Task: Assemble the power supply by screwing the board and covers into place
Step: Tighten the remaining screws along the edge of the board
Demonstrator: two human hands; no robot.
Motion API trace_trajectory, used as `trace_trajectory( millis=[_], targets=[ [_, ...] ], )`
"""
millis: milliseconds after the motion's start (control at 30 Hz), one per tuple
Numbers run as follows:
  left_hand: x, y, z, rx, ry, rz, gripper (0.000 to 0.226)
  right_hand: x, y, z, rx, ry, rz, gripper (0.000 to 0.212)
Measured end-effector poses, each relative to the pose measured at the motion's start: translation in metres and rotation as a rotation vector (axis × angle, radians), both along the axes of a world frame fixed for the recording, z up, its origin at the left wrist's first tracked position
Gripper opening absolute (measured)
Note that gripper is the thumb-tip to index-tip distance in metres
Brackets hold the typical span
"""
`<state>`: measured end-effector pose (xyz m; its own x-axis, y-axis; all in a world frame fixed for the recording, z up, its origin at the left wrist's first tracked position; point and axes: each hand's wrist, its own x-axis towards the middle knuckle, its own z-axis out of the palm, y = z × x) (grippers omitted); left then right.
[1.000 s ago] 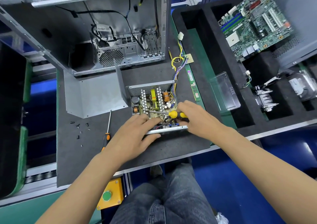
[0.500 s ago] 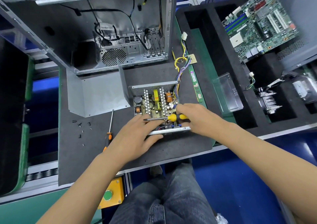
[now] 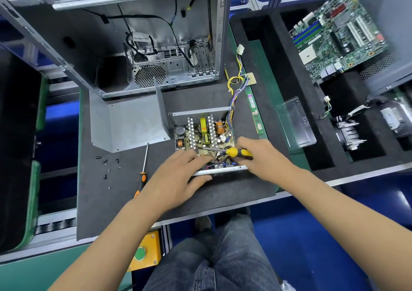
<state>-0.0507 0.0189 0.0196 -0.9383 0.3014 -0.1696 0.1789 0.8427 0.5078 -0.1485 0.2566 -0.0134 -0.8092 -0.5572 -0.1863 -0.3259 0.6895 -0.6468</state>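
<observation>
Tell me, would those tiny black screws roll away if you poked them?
Probably a little. The loose screws look small and light, scattered on the dark mat, so a poke would likely scoot them. Their heads should make them curl round rather than roll straight, and the mat looks soft enough to slow them.

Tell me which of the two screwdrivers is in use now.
The yellow-handled screwdriver: the right hand grips it over the power supply board. The orange-handled screwdriver lies untouched on the mat, left of the left hand.
</observation>
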Motion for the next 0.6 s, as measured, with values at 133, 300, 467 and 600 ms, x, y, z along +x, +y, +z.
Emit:
trace_trajectory(
  millis=[133, 300, 467, 600],
  targets=[
    [0.001, -0.001, -0.001, 0.008, 0.016, -0.01, 0.045, 0.002, 0.008, -0.003, -0.194, -0.151, -0.083, 0.022],
    [0.001, -0.002, -0.001, 0.037, 0.025, -0.003, 0.049, 0.001, 0.026, 0.003, -0.276, -0.088, -0.383, 0.039],
    [0.001, -0.009, -0.001, 0.101, -0.059, 0.123, 0.064, 0.009, 0.026, 0.004, -0.341, -0.102, -0.59, 0.039],
    [0.007, -0.011, 0.004, 0.121, -0.013, 0.13, 0.071, 0.021, 0.02, 0.001, -0.441, -0.171, -0.635, 0.024]
  ],
)
